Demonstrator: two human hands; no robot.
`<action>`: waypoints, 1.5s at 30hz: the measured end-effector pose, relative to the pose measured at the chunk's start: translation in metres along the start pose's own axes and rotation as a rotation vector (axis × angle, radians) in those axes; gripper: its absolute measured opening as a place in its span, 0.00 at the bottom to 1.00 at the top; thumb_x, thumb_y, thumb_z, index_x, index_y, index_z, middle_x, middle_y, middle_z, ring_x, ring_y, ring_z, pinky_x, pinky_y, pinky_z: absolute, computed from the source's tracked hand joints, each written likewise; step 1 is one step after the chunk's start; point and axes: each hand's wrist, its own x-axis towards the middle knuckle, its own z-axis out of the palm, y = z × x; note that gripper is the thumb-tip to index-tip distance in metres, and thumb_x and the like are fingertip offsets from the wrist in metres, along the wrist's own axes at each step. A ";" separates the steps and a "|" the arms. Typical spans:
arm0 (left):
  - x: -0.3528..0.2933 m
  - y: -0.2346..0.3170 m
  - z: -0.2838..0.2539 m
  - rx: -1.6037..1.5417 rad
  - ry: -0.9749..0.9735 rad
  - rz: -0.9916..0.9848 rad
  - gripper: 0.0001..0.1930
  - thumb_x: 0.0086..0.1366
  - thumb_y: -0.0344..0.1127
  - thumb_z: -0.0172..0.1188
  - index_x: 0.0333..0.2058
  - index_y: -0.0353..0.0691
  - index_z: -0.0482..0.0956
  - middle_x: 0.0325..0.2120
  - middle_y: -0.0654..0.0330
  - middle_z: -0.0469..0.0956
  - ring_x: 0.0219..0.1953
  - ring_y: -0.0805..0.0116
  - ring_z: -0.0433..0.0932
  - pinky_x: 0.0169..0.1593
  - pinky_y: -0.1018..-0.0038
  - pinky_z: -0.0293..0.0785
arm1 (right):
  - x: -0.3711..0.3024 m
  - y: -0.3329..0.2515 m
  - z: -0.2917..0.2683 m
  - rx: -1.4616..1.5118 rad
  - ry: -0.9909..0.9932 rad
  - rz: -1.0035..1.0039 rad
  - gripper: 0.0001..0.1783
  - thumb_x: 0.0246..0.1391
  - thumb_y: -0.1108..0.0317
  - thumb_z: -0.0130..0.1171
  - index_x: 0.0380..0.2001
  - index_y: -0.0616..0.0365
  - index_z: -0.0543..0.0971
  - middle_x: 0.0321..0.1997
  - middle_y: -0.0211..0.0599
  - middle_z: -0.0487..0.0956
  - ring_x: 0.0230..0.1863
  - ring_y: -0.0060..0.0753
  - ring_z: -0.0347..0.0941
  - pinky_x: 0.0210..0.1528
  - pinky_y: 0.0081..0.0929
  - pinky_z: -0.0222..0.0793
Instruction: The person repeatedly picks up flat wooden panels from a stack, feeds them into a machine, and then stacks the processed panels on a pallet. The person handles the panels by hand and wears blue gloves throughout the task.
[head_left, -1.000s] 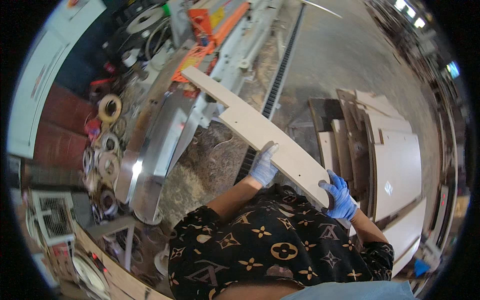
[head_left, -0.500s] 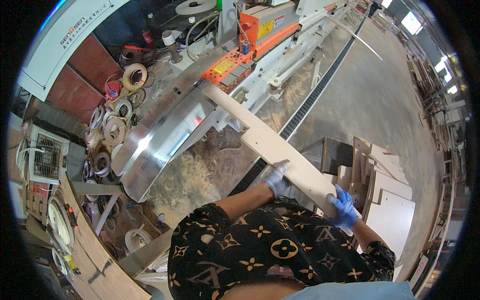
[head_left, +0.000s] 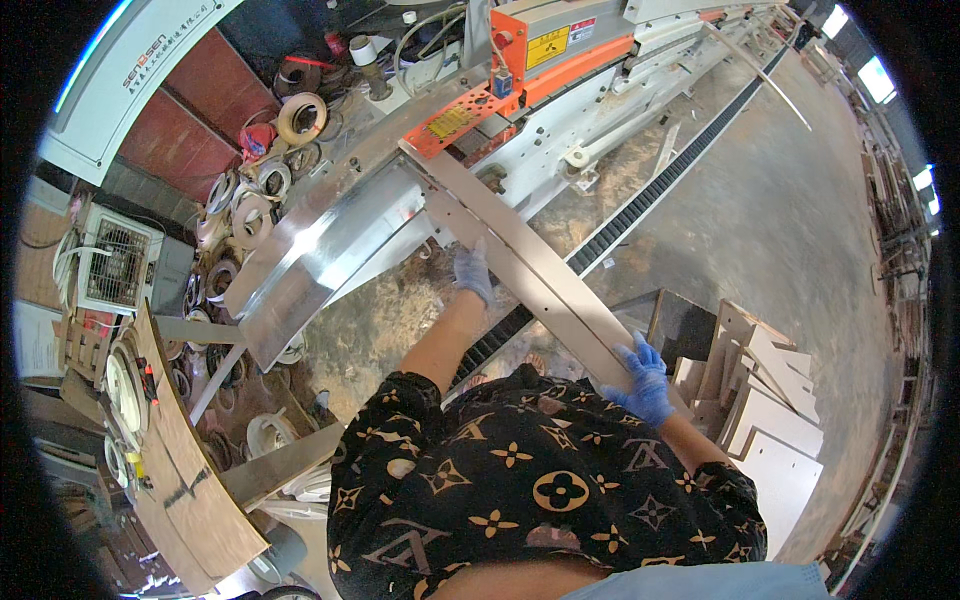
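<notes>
A long, narrow pale board [head_left: 545,283] with small holes and a dark line along its length slants across the middle of the view. Its far end rests at the orange plate [head_left: 447,122] of a long machine, over the shiny metal table [head_left: 335,235]. My left hand [head_left: 473,274], in a thin bluish glove, grips the board's left edge about midway, its fingertips partly hidden. At the near end, my right hand [head_left: 644,384], in a blue glove, is closed round the right side, thumb and fingers at the corner.
Pale panels [head_left: 775,400] lie stacked at the right, beside a dark box [head_left: 682,318]. A black roller track [head_left: 680,165] crosses the floor beneath the board. Rolls of edging tape [head_left: 252,220] heap up left of the metal table; a curved wooden bench [head_left: 185,470] stands at the lower left.
The board has turned, showing a lengthwise line, and its far end sits farther left against the orange plate. My left hand has moved left and forward along it; the right has shifted slightly left.
</notes>
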 end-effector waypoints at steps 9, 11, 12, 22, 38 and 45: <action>0.012 0.034 0.001 0.139 0.062 0.126 0.20 0.64 0.37 0.56 0.52 0.34 0.70 0.45 0.60 0.76 0.45 0.67 0.74 0.48 0.69 0.71 | 0.192 -0.057 0.038 -0.153 0.171 -0.283 0.30 0.52 0.51 0.56 0.58 0.44 0.68 0.59 0.48 0.66 0.59 0.51 0.62 0.62 0.49 0.52; 0.035 0.049 -0.006 0.184 0.049 0.208 0.21 0.64 0.45 0.57 0.51 0.40 0.71 0.45 0.59 0.76 0.45 0.65 0.75 0.46 0.65 0.74 | 0.231 -0.072 0.045 -0.082 0.152 -0.235 0.29 0.53 0.50 0.55 0.58 0.43 0.69 0.58 0.46 0.68 0.57 0.49 0.64 0.62 0.50 0.52; 0.052 0.058 -0.010 0.205 0.042 0.252 0.22 0.63 0.49 0.57 0.51 0.43 0.71 0.45 0.59 0.76 0.44 0.63 0.76 0.44 0.63 0.75 | 0.244 -0.077 0.046 -0.050 0.077 -0.186 0.29 0.53 0.49 0.54 0.58 0.42 0.69 0.57 0.45 0.70 0.57 0.48 0.65 0.62 0.50 0.52; 0.105 0.085 -0.005 -0.173 -0.033 -0.257 0.26 0.63 0.58 0.55 0.52 0.47 0.71 0.45 0.58 0.77 0.44 0.57 0.77 0.43 0.56 0.77 | 0.274 -0.061 0.050 0.126 -0.105 -0.069 0.27 0.58 0.50 0.48 0.61 0.36 0.65 0.49 0.47 0.76 0.47 0.51 0.74 0.49 0.47 0.66; 0.086 0.049 0.020 -0.013 0.115 -0.087 0.24 0.63 0.46 0.58 0.54 0.40 0.69 0.44 0.57 0.76 0.42 0.60 0.77 0.44 0.62 0.77 | 0.298 -0.045 0.051 0.417 -0.152 0.055 0.26 0.56 0.54 0.51 0.60 0.33 0.67 0.42 0.51 0.78 0.44 0.56 0.74 0.45 0.45 0.70; 0.083 0.057 0.044 0.061 0.205 -0.234 0.21 0.66 0.44 0.55 0.53 0.40 0.69 0.44 0.57 0.76 0.42 0.61 0.78 0.44 0.62 0.77 | 0.308 -0.029 0.054 0.497 -0.197 0.104 0.26 0.57 0.52 0.53 0.59 0.33 0.68 0.45 0.49 0.78 0.46 0.54 0.75 0.47 0.40 0.70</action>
